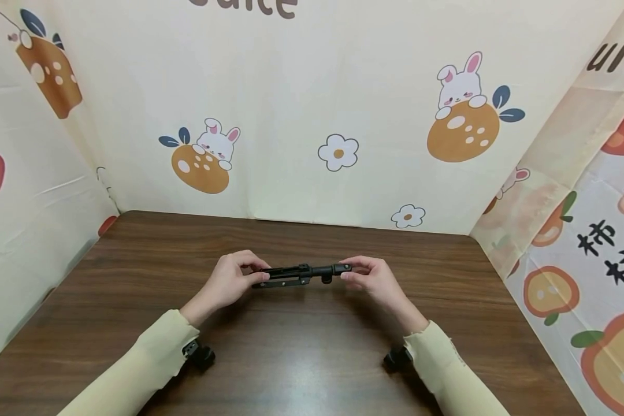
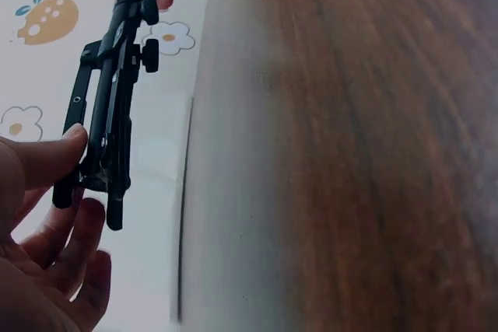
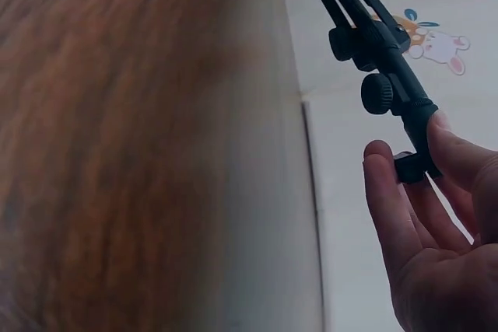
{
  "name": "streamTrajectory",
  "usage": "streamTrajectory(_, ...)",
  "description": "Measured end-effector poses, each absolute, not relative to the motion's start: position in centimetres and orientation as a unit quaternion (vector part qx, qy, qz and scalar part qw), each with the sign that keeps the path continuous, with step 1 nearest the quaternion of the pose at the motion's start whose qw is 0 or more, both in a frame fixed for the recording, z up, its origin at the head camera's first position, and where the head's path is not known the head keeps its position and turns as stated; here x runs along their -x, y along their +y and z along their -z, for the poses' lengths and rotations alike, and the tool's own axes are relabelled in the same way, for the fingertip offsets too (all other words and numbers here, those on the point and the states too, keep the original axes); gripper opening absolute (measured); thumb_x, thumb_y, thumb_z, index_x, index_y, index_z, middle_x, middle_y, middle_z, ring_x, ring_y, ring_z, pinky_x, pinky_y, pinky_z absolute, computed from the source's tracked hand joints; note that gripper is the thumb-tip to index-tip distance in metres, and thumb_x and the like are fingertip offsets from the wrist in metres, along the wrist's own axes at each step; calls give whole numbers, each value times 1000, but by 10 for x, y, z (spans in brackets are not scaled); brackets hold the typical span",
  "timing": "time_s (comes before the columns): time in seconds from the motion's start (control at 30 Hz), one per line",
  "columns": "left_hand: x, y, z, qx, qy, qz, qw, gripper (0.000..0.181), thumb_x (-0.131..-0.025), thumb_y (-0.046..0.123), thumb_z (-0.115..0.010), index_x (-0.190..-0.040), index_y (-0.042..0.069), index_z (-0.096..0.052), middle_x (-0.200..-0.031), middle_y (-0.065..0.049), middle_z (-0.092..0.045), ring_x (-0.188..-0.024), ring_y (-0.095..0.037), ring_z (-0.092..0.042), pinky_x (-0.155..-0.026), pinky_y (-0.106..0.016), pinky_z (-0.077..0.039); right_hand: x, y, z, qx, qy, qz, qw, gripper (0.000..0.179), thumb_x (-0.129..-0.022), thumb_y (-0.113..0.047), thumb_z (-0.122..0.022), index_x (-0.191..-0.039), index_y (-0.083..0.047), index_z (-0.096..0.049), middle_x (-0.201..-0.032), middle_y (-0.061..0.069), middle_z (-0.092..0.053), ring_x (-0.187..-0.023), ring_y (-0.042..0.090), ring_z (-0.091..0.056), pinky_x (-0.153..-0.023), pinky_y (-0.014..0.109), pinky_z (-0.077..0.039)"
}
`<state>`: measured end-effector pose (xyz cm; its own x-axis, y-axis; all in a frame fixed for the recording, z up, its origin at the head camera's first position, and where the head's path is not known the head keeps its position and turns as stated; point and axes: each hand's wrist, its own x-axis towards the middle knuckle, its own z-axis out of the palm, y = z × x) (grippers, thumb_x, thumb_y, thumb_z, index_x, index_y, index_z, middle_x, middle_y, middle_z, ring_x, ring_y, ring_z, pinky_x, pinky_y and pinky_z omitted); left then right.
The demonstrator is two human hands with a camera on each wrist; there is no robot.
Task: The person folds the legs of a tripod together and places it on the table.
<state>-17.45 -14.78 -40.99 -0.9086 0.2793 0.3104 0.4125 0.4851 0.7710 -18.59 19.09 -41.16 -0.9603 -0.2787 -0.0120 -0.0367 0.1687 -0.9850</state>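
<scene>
A small black tripod, its legs folded together, is held level just above the table between both hands. On the left, my left hand pinches the leg ends, thumb on the near side and fingers behind. My right hand grips the opposite end between thumb and fingers. Two round knobs stick out from the tripod's side in the right wrist view, the larger knob closer to the right hand. In the left wrist view the folded legs run side by side, with slim gaps between them.
The dark wood-grain table spreads below the hands. A cream cloth backdrop with printed rabbits, fruit and flowers hangs behind it and along both sides. Black wrist devices are strapped near both cream sleeves.
</scene>
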Motion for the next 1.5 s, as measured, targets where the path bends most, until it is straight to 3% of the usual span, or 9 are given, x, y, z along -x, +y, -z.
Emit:
streamTrajectory(0.5,188,-152,420,193,-860,471,23,18,-81,2,-81,-98,6,-78,-92,-1,-73,-80,-14,-67,-70,-29,-54,190,186,418,73,838,536,71,19,-83,-9,-81,-102,-5,-78,-92,6,-74,-80,17,-68,-72,34,-56)
streamTrajectory(0.73,188,-152,423,181,-873,453,-6,17,-83,6,-80,-100,11,-78,-92,4,-72,-83,-13,-66,-73,-33,-53,189,185,420,69,861,499,66,19,-81,-14,-84,-99,-10,-79,-89,2,-73,-75,15,-62,-65,30,-50)
streamTrajectory(0.9,188,-151,424,180,-875,450,-14,18,-83,5,-79,-101,8,-78,-89,3,-71,-82,-14,-65,-73,-34,-52,189,186,419,70,862,497,71,22,-80,-16,-84,-100,-10,-79,-88,2,-73,-73,16,-60,-63,29,-47)
streamTrajectory(1.23,189,-150,424,169,-873,457,-25,17,-83,6,-80,-99,10,-78,-87,3,-71,-82,-14,-65,-73,-33,-51,188,187,418,79,855,508,73,29,-81,-16,-84,-108,-8,-77,-95,5,-73,-78,16,-62,-67,28,-49)
streamTrajectory(1.5,189,-149,421,167,-867,468,-39,19,-85,8,-79,-104,8,-76,-95,3,-73,-88,-16,-66,-80,-37,-52,182,182,404,105,831,540,85,35,-85,-4,-78,-117,7,-69,-110,17,-71,-90,17,-64,-71,26,-52)
